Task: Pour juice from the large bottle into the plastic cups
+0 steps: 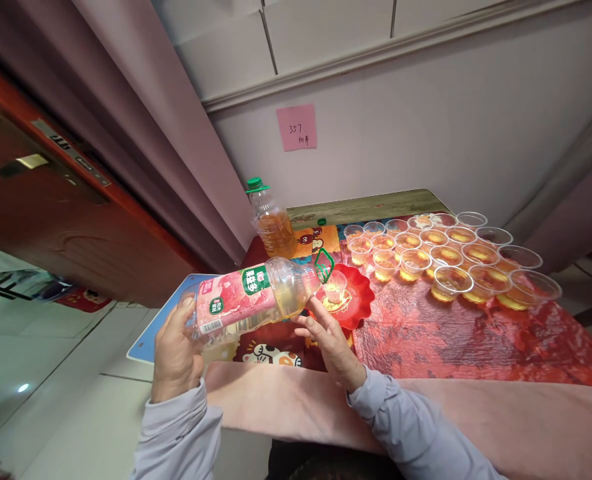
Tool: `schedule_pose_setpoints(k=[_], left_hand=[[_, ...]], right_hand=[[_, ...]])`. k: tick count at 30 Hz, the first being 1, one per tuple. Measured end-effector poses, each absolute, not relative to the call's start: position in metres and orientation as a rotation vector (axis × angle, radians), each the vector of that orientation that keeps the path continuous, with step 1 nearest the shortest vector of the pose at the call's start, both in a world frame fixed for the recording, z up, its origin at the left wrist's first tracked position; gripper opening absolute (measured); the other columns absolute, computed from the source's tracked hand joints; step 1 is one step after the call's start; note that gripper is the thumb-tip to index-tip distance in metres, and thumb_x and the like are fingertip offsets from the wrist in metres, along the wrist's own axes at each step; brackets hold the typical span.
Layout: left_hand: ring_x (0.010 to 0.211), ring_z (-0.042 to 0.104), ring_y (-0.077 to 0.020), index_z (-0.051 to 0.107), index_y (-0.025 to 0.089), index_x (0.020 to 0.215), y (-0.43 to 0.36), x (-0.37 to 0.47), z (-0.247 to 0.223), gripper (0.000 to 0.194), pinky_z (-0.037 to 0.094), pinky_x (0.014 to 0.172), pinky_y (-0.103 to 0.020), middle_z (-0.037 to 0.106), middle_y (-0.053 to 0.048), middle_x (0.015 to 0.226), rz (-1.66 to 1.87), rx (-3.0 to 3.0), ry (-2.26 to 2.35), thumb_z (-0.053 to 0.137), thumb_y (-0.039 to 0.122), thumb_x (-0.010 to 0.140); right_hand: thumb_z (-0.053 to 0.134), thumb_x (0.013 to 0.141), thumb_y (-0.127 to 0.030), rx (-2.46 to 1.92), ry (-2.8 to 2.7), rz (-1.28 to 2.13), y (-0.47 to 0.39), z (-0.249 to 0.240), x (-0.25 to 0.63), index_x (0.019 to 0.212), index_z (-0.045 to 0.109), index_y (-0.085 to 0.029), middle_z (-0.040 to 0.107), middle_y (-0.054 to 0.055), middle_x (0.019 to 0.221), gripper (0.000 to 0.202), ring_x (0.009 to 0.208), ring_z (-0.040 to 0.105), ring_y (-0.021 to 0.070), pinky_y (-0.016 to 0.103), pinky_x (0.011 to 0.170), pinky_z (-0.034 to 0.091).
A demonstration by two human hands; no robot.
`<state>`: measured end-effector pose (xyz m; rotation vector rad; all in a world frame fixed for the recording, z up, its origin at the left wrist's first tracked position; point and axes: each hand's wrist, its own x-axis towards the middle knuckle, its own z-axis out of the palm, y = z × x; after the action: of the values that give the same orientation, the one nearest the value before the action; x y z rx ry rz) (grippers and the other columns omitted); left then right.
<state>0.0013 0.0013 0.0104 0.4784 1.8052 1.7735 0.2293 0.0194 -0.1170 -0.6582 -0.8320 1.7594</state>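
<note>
My left hand (177, 347) grips the base end of a large clear bottle (241, 301) with a pink and green label. The bottle lies nearly level, its neck and green ring handle pointing right over a red scalloped plate (363, 300). Yellowish liquid rests along its lower side. Under the bottle's mouth, a clear plastic cup (335, 287) stands on the plate. Beneath the bottle's shoulder is my right hand (329, 337), fingers apart, fingertips touching or very near the bottle. Several clear cups (446, 257) of yellow liquid stand in rows at the right.
A second bottle (275, 230) with a green cap stands at the back left. Near it lies a small green cap (322, 222). A pink cloth (286, 400) covers the table's front edge. A wooden door (61, 193) is at the left.
</note>
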Motion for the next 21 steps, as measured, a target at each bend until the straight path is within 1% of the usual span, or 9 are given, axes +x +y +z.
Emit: schedule_pose_setpoints(k=[6, 13, 17, 21], left_hand=[[0.074, 0.067, -0.0174, 0.077, 0.021, 0.116, 0.0001, 0.0014, 0.0106, 0.066, 0.053, 0.058, -0.03, 0.078, -0.003, 0.104, 1.777, 0.492, 1.794, 0.091, 0.051, 0.059], [0.081, 0.069, -0.0191, 0.077, 0.022, 0.12, 0.0006, 0.0004, 0.0122, 0.072, 0.055, 0.058, -0.029, 0.078, -0.006, 0.121, 1.756, 0.535, 1.785, 0.091, 0.054, 0.057], [0.083, 0.069, -0.02, 0.077, 0.022, 0.122, -0.0001, -0.0014, 0.0115, 0.075, 0.054, 0.056, -0.029, 0.077, -0.006, 0.12, 1.75, 0.547, 1.812, 0.09, 0.057, 0.057], [0.08, 0.068, -0.0183, 0.077, 0.022, 0.122, 0.0004, -0.0014, 0.0101, 0.078, 0.054, 0.054, -0.028, 0.076, -0.005, 0.118, 1.753, 0.543, 1.815, 0.091, 0.059, 0.054]], right_hand=[[0.085, 0.087, -0.069, -0.658, -0.831, 1.762, 0.0196, -0.117, 0.2293, 0.166, 0.054, -0.031, 0.053, 0.013, 0.171, 0.092, 0.138, 0.067, 0.0365, 0.053, 0.106, 0.064], [0.086, 0.088, -0.066, -0.645, -0.808, 1.766, 0.0198, -0.1189, 0.2281, 0.166, 0.055, -0.031, 0.054, 0.013, 0.17, 0.091, 0.136, 0.068, 0.0357, 0.051, 0.105, 0.064], [0.086, 0.088, -0.065, -0.638, -0.806, 1.772, 0.0201, -0.12, 0.2282, 0.166, 0.054, -0.03, 0.052, 0.014, 0.172, 0.092, 0.136, 0.069, 0.0352, 0.05, 0.104, 0.064], [0.088, 0.086, -0.066, -0.631, -0.797, 1.783, 0.0209, -0.1203, 0.228, 0.166, 0.055, -0.03, 0.053, 0.014, 0.171, 0.094, 0.133, 0.07, 0.0347, 0.049, 0.103, 0.064]])
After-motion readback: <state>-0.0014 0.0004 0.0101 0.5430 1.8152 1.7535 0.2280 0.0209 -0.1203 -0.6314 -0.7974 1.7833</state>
